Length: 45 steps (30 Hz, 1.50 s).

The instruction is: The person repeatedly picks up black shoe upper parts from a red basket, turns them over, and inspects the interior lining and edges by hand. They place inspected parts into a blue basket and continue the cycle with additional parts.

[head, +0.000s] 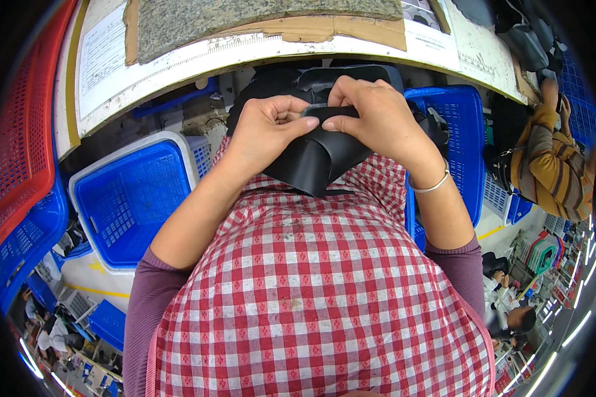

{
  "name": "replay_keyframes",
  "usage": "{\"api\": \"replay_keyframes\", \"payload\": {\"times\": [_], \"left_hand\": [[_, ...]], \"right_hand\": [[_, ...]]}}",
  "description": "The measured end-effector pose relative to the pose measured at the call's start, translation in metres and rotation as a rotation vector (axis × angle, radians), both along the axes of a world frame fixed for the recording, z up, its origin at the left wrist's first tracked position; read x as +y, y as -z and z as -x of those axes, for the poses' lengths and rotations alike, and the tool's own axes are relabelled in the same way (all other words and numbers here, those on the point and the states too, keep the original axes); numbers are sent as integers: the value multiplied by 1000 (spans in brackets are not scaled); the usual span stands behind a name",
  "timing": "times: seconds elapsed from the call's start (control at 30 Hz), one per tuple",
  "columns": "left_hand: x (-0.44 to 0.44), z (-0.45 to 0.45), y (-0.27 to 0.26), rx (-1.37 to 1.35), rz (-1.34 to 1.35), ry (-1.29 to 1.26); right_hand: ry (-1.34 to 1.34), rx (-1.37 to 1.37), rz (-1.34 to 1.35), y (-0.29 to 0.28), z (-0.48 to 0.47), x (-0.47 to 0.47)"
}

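Both hands pinch one black leather piece (pixel 305 166) above my lap, its lower part curling downward in two flaps. My left hand (pixel 273 124) grips the upper edge between thumb and fingers. Close beside it, my right hand (pixel 377 114) holds the folded edge with its thumb in front; a metal bangle circles that wrist. The two thumb tips are nearly together. Behind the hands lie more dark leather pieces (pixel 350 74), partly hidden by the fingers. A red and white checked apron (pixel 298 278) covers my front.
Ahead is a white worktable (pixel 482 64) bearing a stone slab (pixel 268 22) on cardboard and printed sheets. Blue baskets (pixel 134 198) stand at both sides, a red basket (pixel 25 129) at far left. A co-worker in a striped top (pixel 551 168) is at the right.
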<state>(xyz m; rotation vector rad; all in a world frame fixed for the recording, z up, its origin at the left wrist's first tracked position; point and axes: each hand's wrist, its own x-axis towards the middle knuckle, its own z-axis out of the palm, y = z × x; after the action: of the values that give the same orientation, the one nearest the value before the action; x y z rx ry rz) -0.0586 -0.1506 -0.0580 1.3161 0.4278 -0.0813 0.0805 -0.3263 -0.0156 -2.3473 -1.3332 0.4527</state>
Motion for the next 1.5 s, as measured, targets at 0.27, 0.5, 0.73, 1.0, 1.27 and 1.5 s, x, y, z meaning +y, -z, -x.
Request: {"api": "replay_keyframes", "payload": {"times": [0.27,0.5,0.73,1.0,1.27,1.5], "left_hand": [[20,13,3,-21,11,-48],[36,-28,-7,154,94,425],[26,-38,-16,250,127,383],[8,-25,-19,200,-16,175],[4,-20,-10,31,-297,199],[3,-16,5,-84,-274,189]], "right_hand": [[238,545,-141,-3,-7,-34],[153,489,-209,8,0,-29],[133,438,-220,7,1,-28],[144,396,-160,9,-3,-24],[184,364,-165,6,3,-25],[454,517,-371,8,9,-36]]}}
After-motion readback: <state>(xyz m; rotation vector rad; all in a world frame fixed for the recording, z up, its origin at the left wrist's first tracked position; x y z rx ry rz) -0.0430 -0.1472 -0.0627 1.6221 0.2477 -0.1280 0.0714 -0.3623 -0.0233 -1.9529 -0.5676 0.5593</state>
